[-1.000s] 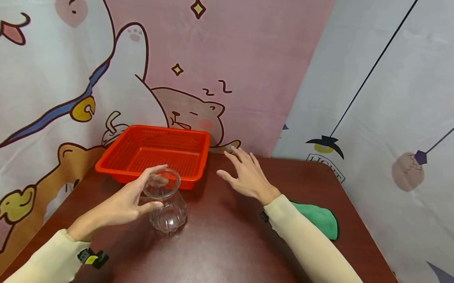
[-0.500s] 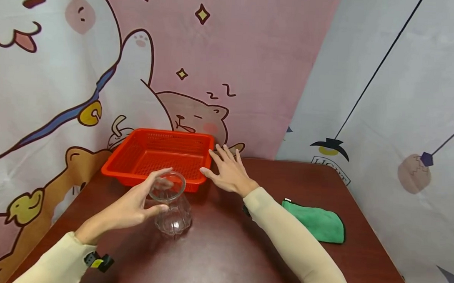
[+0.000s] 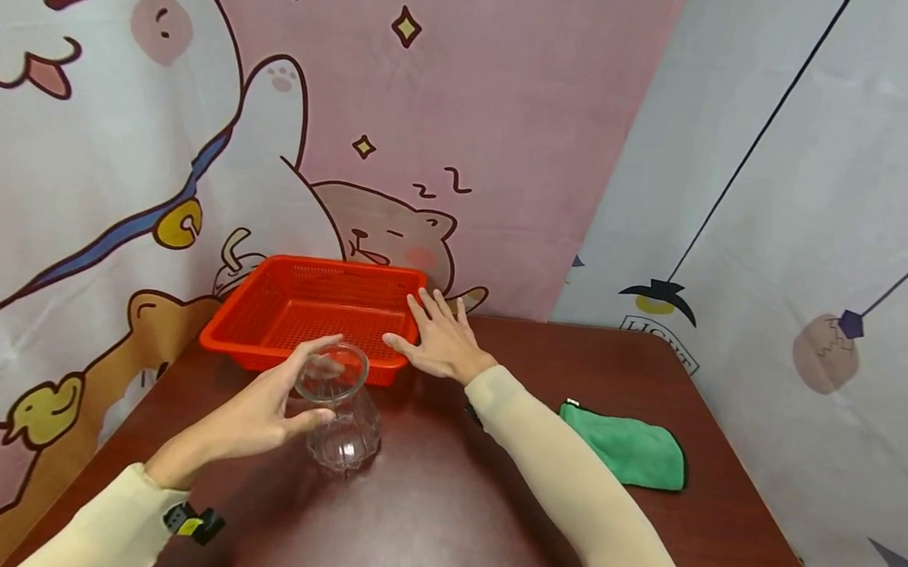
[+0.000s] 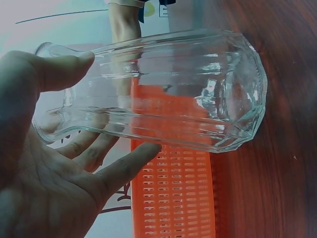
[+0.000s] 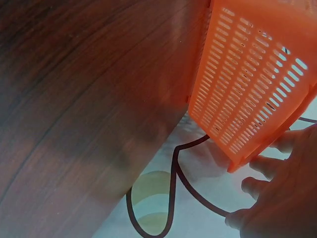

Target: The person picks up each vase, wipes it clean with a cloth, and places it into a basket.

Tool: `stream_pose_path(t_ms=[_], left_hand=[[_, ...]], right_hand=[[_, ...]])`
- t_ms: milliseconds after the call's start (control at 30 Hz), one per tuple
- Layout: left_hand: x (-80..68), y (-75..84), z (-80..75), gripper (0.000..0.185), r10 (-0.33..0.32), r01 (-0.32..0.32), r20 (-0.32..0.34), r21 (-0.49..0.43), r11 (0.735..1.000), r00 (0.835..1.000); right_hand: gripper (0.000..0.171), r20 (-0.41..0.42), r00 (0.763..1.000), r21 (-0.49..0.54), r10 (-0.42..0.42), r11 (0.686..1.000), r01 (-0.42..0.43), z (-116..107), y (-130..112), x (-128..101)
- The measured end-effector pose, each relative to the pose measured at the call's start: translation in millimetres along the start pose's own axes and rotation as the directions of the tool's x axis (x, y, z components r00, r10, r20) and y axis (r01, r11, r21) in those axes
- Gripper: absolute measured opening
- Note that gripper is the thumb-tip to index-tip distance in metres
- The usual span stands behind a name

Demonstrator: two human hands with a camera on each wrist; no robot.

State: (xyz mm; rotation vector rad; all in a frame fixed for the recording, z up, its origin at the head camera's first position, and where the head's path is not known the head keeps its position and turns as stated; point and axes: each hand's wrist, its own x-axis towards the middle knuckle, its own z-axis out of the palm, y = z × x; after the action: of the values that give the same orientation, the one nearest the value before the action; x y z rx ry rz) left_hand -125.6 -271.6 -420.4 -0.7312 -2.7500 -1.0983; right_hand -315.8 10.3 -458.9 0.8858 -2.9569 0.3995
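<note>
A clear glass vase [image 3: 346, 434] with a ribbed body and a flared mouth is near the table's left side. My left hand [image 3: 257, 418] holds it round the neck, thumb on the near side and fingers beyond. The left wrist view shows the vase [image 4: 198, 94] without contents; whether its base touches the table I cannot tell. Behind it sits a red plastic basket [image 3: 309, 358] with slotted walls. My right hand [image 3: 443, 343] lies at the basket's right rim, fingers spread and fairly straight. In the right wrist view these fingers [image 5: 255, 187] are close to the rim; contact is unclear.
A folded green cloth [image 3: 628, 448] with dark edging lies on the right of the dark wooden table [image 3: 446, 517]. A printed cartoon curtain [image 3: 504, 152] hangs directly behind the table and basket, and continues along the right side.
My right hand has moved left, from above the table to the basket's right rim. The left hand keeps its hold on the vase, and the basket looks unmoved.
</note>
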Motion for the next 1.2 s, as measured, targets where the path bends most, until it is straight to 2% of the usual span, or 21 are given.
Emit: stream_pose_path(t_ms=[267,467,633,800,1000,1200], left_hand=[[-0.8,1.6,1.8,0.106,-0.002,0.002,-0.029,0.007,1.000,1.000],[-9.6,2.5,13.5,0.113,-0.054,0.053,-0.090,-0.019,0.998,0.994],[-18.1,2.4,34.7,0.115,-0.129,0.116,-0.185,-0.078,0.990,0.974],[-22.7,5.7,53.8,0.117,-0.187,0.173,-0.254,-0.074,0.982,0.949],[-21.6,4.9,62.5,0.106,-0.197,0.188,-0.290,-0.060,0.980,0.936],[-19.5,3.8,62.9,0.102,-0.210,0.211,-0.317,-0.031,0.977,0.925]], right_hand=[[0.106,0.003,1.000,-0.013,0.011,1.000,-0.011,0.2,-1.5,1.5],[0.107,0.014,1.000,-0.028,0.005,1.000,-0.005,3.6,-1.9,0.0],[0.107,0.016,1.000,-0.036,0.005,0.999,-0.005,2.4,-2.9,-0.8],[0.106,0.020,1.000,-0.044,0.018,0.999,-0.017,-0.4,-2.8,-0.4],[0.107,0.020,1.000,-0.045,0.017,0.999,-0.016,0.0,-2.3,1.7],[0.107,0.036,0.999,-0.042,0.025,0.999,-0.024,-0.1,-1.3,2.0]])
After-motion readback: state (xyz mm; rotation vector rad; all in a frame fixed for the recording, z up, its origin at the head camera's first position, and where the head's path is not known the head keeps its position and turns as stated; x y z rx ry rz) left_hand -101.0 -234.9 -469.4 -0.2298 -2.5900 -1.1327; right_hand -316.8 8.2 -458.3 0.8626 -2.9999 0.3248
